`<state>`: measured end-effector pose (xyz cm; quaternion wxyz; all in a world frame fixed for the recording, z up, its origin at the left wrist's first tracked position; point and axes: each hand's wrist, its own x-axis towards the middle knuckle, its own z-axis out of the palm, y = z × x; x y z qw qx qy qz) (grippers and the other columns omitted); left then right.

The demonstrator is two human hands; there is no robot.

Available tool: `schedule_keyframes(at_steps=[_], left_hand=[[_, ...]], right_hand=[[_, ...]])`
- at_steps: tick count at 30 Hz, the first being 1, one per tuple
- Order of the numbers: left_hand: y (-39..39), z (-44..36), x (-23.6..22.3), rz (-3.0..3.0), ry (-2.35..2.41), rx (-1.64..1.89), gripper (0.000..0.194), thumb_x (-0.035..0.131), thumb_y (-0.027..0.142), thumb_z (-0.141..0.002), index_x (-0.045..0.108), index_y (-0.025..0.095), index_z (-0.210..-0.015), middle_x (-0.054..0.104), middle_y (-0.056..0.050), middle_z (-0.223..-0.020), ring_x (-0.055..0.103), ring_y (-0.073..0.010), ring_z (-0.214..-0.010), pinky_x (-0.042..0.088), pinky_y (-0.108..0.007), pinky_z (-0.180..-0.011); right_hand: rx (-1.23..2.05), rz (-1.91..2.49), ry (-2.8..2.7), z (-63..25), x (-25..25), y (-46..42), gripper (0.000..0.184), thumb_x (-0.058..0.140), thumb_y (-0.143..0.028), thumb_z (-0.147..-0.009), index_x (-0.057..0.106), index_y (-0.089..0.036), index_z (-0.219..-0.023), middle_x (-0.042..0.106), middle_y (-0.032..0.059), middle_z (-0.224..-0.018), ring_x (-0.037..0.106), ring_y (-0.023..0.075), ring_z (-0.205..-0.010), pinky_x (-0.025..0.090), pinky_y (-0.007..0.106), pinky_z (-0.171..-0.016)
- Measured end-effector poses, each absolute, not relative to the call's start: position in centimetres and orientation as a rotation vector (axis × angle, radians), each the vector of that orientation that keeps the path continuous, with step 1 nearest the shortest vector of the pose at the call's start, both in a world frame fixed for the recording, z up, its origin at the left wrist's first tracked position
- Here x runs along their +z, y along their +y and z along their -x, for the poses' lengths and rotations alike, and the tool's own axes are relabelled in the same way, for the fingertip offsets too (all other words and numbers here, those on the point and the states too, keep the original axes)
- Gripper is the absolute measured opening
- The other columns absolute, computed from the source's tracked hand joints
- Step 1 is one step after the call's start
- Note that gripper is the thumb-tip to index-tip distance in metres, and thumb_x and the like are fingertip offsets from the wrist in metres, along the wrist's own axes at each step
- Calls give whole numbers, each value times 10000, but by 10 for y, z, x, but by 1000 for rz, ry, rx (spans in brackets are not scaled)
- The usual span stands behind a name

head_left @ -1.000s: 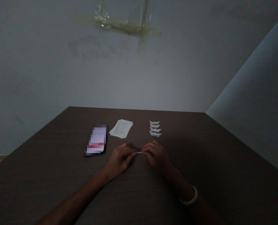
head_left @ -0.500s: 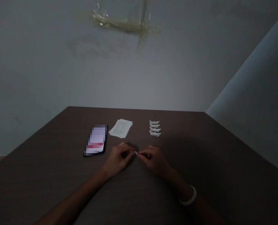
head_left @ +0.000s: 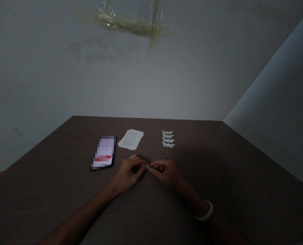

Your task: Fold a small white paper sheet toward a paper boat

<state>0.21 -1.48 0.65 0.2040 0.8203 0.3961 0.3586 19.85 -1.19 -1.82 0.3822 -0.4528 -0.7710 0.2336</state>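
A small folded piece of white paper (head_left: 148, 166) is pinched between my two hands above the tabletop, mostly covered by fingertips. My left hand (head_left: 128, 173) grips its left side with thumb and forefinger. On the other side, my right hand (head_left: 167, 173) pinches it the same way, with a pale beaded bracelet (head_left: 205, 212) round that wrist. Beyond my right hand, several white paper boats (head_left: 168, 140) stand in a column, one behind another. A stack of printed paper sheets (head_left: 131, 139) lies past my left hand.
A phone (head_left: 104, 152) with a lit, blurred screen lies left of the sheets. The dark brown table (head_left: 51, 160) meets a grey wall (head_left: 151, 88) at its far edge. Another wall (head_left: 281, 112) rises along the right side.
Both hands stay almost in place, still pinching the folded paper. The right fingertips have shifted slightly left, nearer the left ones. The whole view has moved a little.
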Motion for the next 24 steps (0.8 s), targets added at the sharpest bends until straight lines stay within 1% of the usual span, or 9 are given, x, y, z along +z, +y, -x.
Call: schedule_keyframes(at_steps=[3,8,14,19,24], left_hand=[[-14,-3,5,-2292,1103,996,152,534,207,-874,682,172,-868,639,-28,-754,569,-158,-733,449,-281,-675],[-13,-2,3,-2252,1085,1017,134,555,211,-859,683,172,-867,645,-28,-763,569,-160,-736,436,-276,-665],[-13,-2,3,-2236,1082,1015,128,553,190,-852,679,178,-876,645,-25,-774,566,-162,-752,429,-279,-683],[-13,-4,2,-2250,1071,1007,126,571,153,-811,675,174,-879,638,-20,-771,561,-162,-761,425,-271,-685],[-13,-6,1,-2256,1098,993,151,566,134,-798,680,171,-889,635,-21,-766,560,-164,-759,423,-269,-680]], right_hand=[[643,1149,-1930,-199,-20,-11,119,685,-266,-778,763,-215,-852,694,-3,-658,488,103,-526,354,223,-519],[665,1174,-1900,-198,-22,-10,110,708,-260,-762,760,-219,-849,703,-4,-665,486,104,-526,351,223,-519],[543,1143,-1967,-196,-23,-11,124,680,-249,-795,739,-223,-901,682,-9,-646,491,113,-532,374,245,-575],[472,1152,-1995,-195,-27,-11,219,632,-178,-810,702,-214,-1015,678,1,-692,535,129,-590,396,245,-615],[424,1170,-2013,-193,-28,-11,227,627,-155,-799,708,-196,-1006,677,-3,-649,539,138,-591,401,261,-658]])
